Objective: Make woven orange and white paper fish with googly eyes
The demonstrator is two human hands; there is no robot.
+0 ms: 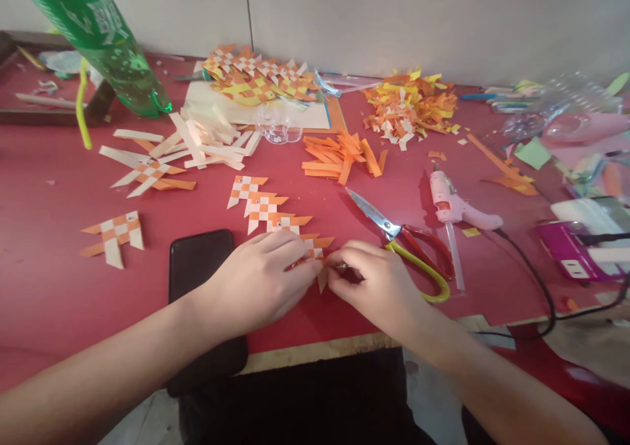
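Two bare hands at a red worktop (pixel 44 189): the left hand (pixel 263 275) lays its fingers over a woven paper fish (pixel 321 242), though whether they grip it is hidden; the right hand (pixel 381 281) brings thumb and forefinger together on a small item, too blurred to identify, beside the fish's pale lower point. A black phone (pixel 199 261) lies left of the left fingers. Beyond these fingers, three eyed fish (pixel 264 209) form a slanting row; well to their left lies a separate eyed fish (pixel 118 233). Scissors (pixel 377 215) and a glue gun (pixel 453 202) lie past the right fingers. Farther out are orange strips (pixel 339 159), cream strips (pixel 211 140) and, to the left, a weave with long untrimmed ends (pixel 150 174), apparently unfinished. Farthest lie a scrap heap (pixel 408 107) and a cluster of woven fish (pixel 260 81). Judging by the eyes, at least four nearer pieces seem complete in that respect; the fish under the fingers is too covered to judge, and loose strips remain unwoven.
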